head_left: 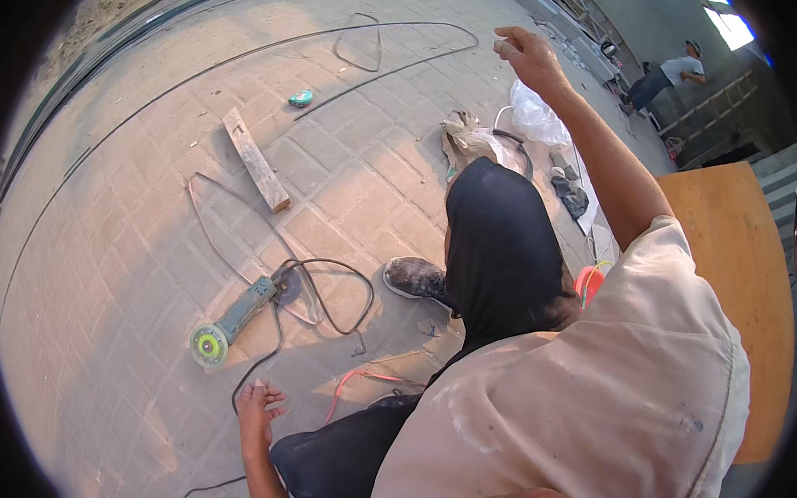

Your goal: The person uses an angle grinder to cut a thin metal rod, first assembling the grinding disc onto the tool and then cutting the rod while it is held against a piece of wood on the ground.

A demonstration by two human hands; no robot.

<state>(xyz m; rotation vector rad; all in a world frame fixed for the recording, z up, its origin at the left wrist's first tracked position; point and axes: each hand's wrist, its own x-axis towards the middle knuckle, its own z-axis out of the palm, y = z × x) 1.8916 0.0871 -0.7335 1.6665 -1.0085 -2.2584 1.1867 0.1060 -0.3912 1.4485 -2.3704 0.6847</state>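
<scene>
My left hand (259, 410) hangs low over the paving, fingers apart and loosely bent, with nothing seen in it. Beside it runs a black cord (264, 357); I cannot tell whether they touch. Just beyond lies a green-grey angle grinder (247, 309) with a yellow-green disc (210, 344) at its near end. Stretched far out to the right, my right hand (532, 62) has its fingers apart and appears to hold nothing. Bent thin rod (408, 25) lies on the ground left of it, and a clear plastic bag (537, 112) sits below it.
A wooden block (255, 162) and a teal tape measure (301, 98) lie on the brick paving (352, 180). Crumpled sacking (474, 141), dark gloves (570, 195) and an orange-red container (589, 282) are near my knee. An orange board (732, 237) stands right; another person (669, 77) is farther off.
</scene>
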